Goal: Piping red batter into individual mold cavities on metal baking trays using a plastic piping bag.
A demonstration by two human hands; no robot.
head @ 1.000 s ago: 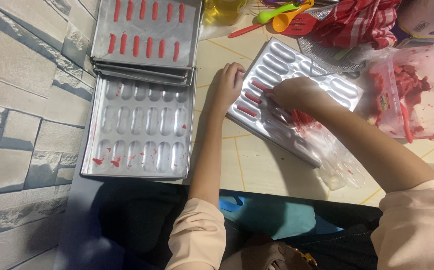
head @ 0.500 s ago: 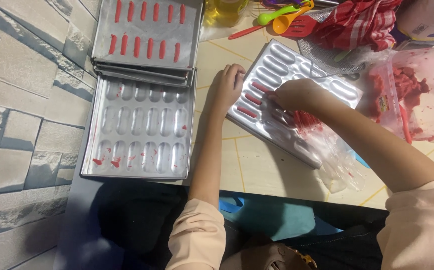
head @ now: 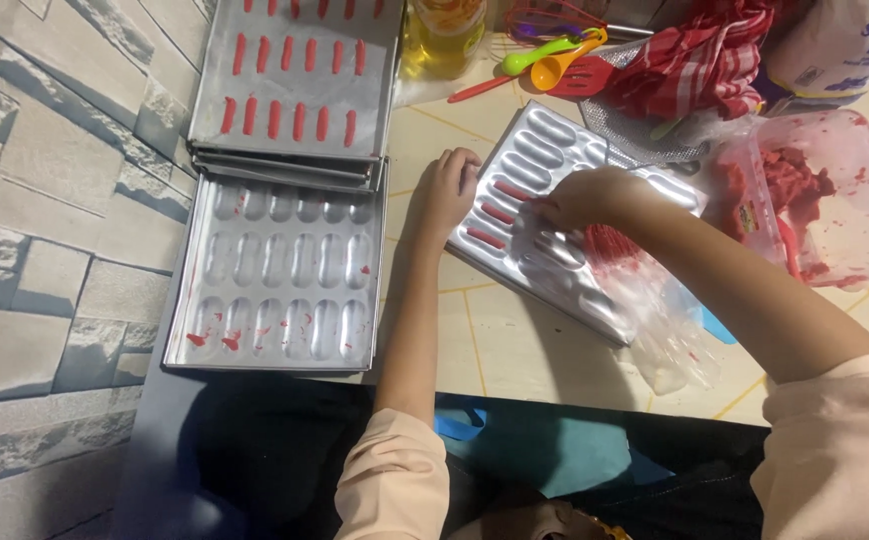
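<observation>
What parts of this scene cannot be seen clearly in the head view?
- Right hand fingertips: curled over the piping bag, so the nozzle is hidden.
- Mould tray: the right forearm covers its middle cavities.
- Oil bottle: its upper part is cut off by the top edge.
- Stacked trays: only their edges show under the top tray.

Cream tiled floor [head: 515, 350]: silver mould tray [head: 595, 150], oil bottle [head: 445, 40], plastic tub [head: 815, 200], checked cloth [head: 705, 60].

The right hand [head: 583, 198] covers part of the metal mould tray [head: 555, 160], so what its fingertips pinch cannot be told. The clear plastic bag [head: 660, 330] hides the tray's near corner. The upper baking tray [head: 295, 80], the oil bottle [head: 445, 35] and the white sack [head: 840, 45] are cut off by the top edge.
</observation>
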